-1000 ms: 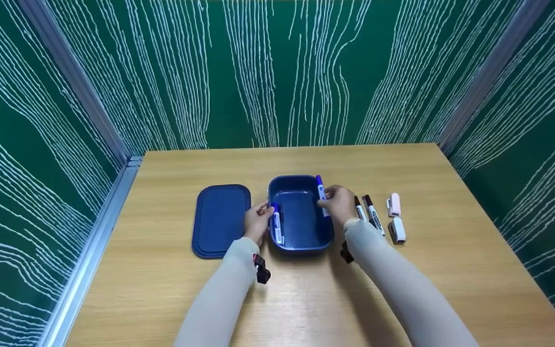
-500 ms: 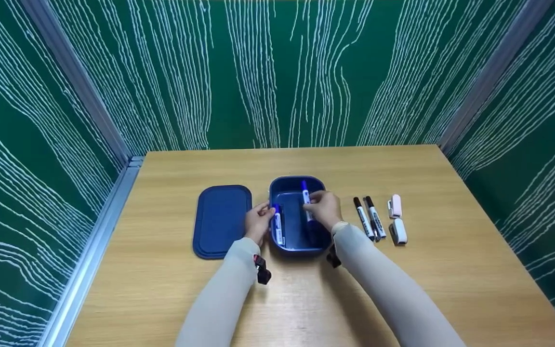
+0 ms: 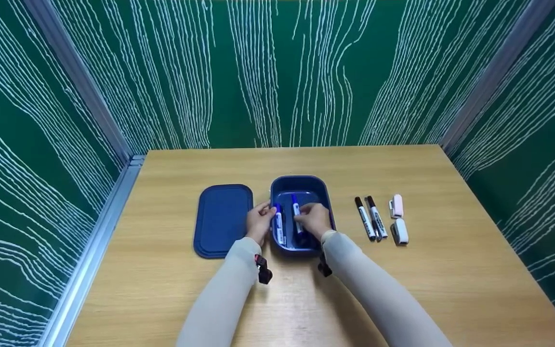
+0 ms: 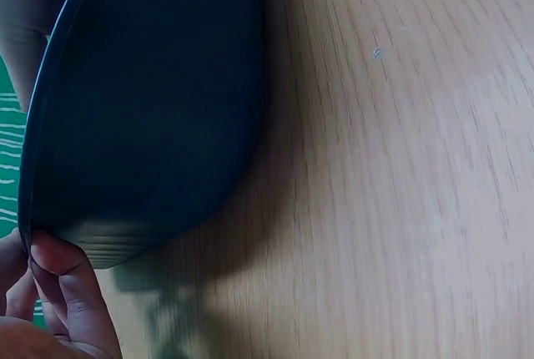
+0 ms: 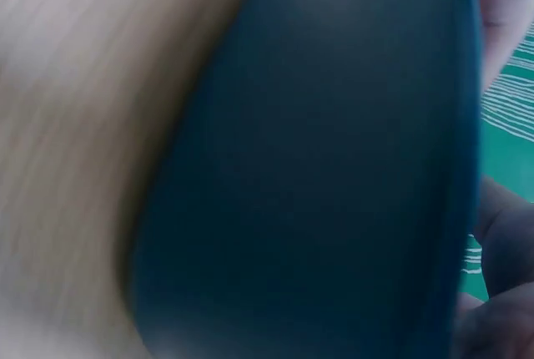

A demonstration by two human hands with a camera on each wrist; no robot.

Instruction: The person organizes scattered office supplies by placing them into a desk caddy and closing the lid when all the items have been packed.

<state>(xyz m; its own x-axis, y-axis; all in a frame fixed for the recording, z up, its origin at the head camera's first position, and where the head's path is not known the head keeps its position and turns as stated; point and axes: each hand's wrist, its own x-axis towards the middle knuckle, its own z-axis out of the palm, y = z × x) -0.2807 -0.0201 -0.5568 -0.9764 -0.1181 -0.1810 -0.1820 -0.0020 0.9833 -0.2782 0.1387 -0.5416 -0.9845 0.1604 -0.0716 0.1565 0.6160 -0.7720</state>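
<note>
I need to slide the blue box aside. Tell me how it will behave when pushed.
The blue box looks like rigid plastic, so it likely slides whole on the smooth wooden table. It is probably light; the two blue markers inside may roll and rattle.

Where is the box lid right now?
In the head view, the blue lid lies flat on the table, just left of the open box, beside the left hand.

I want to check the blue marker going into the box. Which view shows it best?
The head view: the right hand holds the blue marker inside the blue box. Both wrist views show only the box's dark outer wall, the right one blurred.
</note>
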